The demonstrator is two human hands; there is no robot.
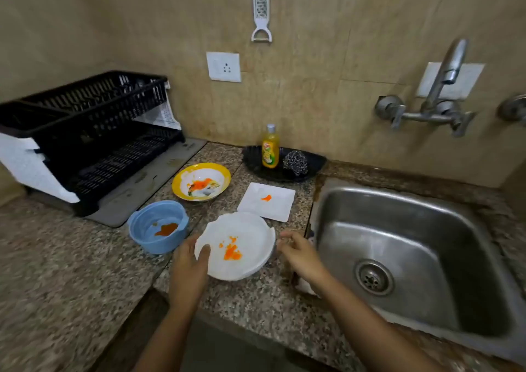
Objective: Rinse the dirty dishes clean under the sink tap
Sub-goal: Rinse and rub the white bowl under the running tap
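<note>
A round white plate (244,235) smeared with orange food sits near the counter's front edge. My left hand (189,266) grips its left rim, thumb on top. My right hand (299,253) hovers at the plate's right rim with loosely curled fingers; I cannot tell whether it touches. Behind lie a square white plate (273,205) with an orange spot, a yellow-rimmed bowl (201,181) with orange stains, and a blue bowl (158,226) holding orange sauce. The steel sink (412,246) lies to the right, and its tap (444,84) is mounted on the wall above.
A black dish rack (85,132) stands at the back left on a grey mat (148,183). A black tray (284,162) holds a yellow dish-soap bottle (270,148) and a steel scrubber (296,162). A grater (261,7) and a socket (224,67) are on the wall.
</note>
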